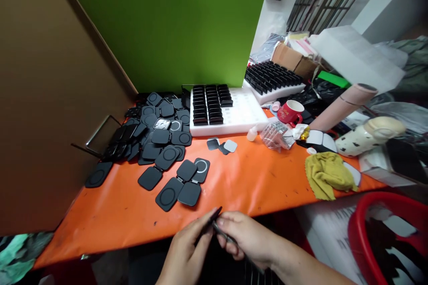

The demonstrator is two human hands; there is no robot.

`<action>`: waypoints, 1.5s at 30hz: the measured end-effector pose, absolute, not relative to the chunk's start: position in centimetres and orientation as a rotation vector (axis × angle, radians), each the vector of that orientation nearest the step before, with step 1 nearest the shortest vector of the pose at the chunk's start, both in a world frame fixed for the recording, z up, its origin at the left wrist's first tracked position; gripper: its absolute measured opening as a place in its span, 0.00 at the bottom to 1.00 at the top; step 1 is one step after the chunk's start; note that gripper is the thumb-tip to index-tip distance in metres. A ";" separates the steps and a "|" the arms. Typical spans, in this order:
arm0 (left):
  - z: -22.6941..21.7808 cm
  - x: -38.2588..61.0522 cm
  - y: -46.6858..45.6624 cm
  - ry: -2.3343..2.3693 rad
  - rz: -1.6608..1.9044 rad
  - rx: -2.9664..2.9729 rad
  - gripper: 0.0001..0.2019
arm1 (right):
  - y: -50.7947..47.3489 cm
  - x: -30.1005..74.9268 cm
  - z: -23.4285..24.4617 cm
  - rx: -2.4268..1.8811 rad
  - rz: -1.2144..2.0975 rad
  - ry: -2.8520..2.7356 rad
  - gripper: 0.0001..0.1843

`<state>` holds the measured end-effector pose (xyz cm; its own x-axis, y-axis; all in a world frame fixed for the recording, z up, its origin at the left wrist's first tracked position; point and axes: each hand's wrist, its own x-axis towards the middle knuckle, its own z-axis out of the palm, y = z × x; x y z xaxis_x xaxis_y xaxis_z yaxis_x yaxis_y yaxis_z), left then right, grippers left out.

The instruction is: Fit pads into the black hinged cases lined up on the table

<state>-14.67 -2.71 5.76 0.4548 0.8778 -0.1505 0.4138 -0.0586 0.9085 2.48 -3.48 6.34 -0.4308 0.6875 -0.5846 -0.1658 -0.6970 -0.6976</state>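
Observation:
Both my hands meet at the near edge of the orange table (254,178). My left hand (189,249) pinches a thin black flat piece (214,214) seen edge-on. My right hand (245,238) has its fingers closed on a slim grey part (223,233) that touches the black piece. Just beyond them lie a few black rounded-square pads (182,182), some marked with a ring. A larger heap of the same pads (152,131) covers the table's far left.
A white foam tray (242,111) partly filled with black parts stands at the back, a second full tray (272,81) behind it. To the right are a red mug (290,112), a yellow cloth (329,174), a small bottle (252,133) and clutter. A red basket (388,231) sits lower right.

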 end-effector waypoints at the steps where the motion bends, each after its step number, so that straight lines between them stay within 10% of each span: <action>1: 5.7 -14.8 -2.8 1.098 0.561 1.778 0.16 | -3.8 2.4 6.4 -1.265 2.154 -0.735 0.18; 22: 6.7 -13.4 -2.6 1.212 0.671 1.152 0.14 | -3.5 2.9 6.9 -1.115 2.138 -0.728 0.17; 32: 6.1 -13.0 -4.0 1.204 0.447 2.053 0.24 | -3.3 3.5 8.4 -1.496 1.412 -1.787 0.14; 45: 4.7 -12.8 -5.1 1.157 0.411 2.032 0.25 | -4.6 2.4 7.5 -1.578 1.297 -1.831 0.14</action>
<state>-12.79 -5.14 4.66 0.5399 0.8376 -0.0832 0.5972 -0.3116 0.7391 2.39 -4.62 7.55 -0.2857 0.9212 -0.2641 0.5548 -0.0657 -0.8294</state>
